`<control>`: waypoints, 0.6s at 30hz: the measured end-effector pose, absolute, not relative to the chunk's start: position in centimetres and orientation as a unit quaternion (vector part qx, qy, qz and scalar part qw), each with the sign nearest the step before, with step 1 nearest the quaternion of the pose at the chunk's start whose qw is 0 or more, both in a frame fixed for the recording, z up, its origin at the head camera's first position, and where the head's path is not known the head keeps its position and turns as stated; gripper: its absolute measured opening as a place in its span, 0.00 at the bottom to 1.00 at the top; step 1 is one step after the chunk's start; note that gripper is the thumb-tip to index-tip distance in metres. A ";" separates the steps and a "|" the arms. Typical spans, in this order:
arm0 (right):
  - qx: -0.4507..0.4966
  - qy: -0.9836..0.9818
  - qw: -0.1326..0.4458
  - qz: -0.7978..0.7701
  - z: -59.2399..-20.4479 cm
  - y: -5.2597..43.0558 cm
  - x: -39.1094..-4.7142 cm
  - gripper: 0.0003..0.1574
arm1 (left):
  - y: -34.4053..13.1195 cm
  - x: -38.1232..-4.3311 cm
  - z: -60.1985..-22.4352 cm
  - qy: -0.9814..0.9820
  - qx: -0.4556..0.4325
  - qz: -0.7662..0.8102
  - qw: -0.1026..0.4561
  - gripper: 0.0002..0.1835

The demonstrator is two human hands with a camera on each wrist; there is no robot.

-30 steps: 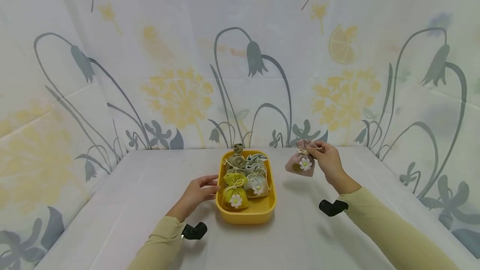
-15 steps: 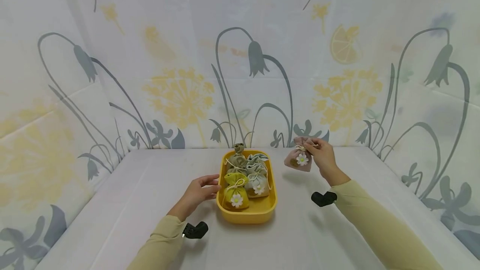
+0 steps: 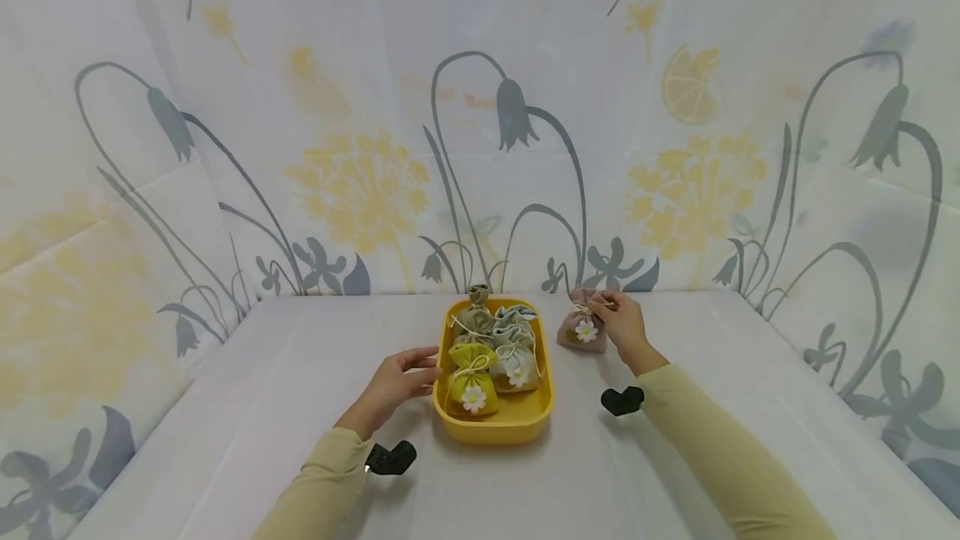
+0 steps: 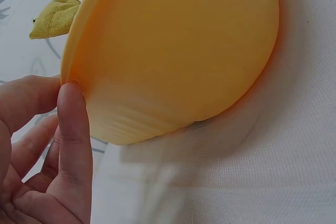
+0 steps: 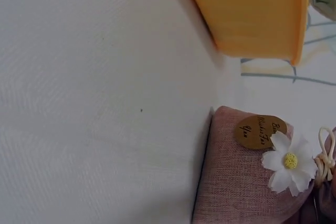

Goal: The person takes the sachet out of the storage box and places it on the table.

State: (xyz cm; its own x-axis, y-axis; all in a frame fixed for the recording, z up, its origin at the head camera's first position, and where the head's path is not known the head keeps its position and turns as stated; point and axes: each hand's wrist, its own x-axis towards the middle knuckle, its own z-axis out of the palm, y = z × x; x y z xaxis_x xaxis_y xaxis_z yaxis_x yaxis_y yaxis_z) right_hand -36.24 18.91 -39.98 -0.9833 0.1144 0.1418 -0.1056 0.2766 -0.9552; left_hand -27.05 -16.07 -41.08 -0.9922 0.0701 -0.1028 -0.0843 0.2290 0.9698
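My right hand (image 3: pixel 624 328) pinches the neck of a small pink drawstring pouch (image 3: pixel 573 343), just right of a yellow plastic tub (image 3: pixel 491 434). In the right wrist view the pouch (image 5: pixel 236 182) bears a white flower and a brown oval tag, its base at the tabletop. My left hand (image 3: pixel 393 386) is at the tub's left side. From the left wrist, thumb and finger pinch the rim of the tub (image 4: pixel 173 51). Inside the tub stand an olive-brown pouch (image 3: pixel 472 322), a yellow-green pouch (image 3: pixel 472 382) and pale grey-blue pouches (image 3: pixel 513 357), partly overlapping.
A white cloth covers the table (image 3: pixel 300 357). Behind it hangs a pale curtain (image 3: pixel 480 190) printed with flowers, and it also closes off both sides. A black wrist device (image 3: pixel 392 458) hangs below each forearm.
My right hand has brought the pink pouch leftward, closer to the tub, and lowered it over the last half second. The left hand and the tub have stayed in place.
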 end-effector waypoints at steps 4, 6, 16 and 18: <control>0.006 -0.817 0.086 0.570 -40.4 18.9 -36.2 0.24 | -16.0 -27.1 -41.2 0.779 0.001 0.624 0.067 0.25; 0.010 -0.820 0.087 0.565 -40.4 18.9 -36.2 0.25 | -16.0 -27.1 -41.2 0.781 0.004 0.621 0.065 0.25; 0.027 -0.813 0.082 0.576 -40.2 19.9 -35.2 0.28 | -16.1 -27.1 -41.2 0.783 -0.006 0.618 0.064 0.24; 0.031 -0.815 0.085 0.573 -40.2 20.2 -35.0 0.29 | -16.1 -27.1 -41.2 0.784 -0.007 0.617 0.064 0.25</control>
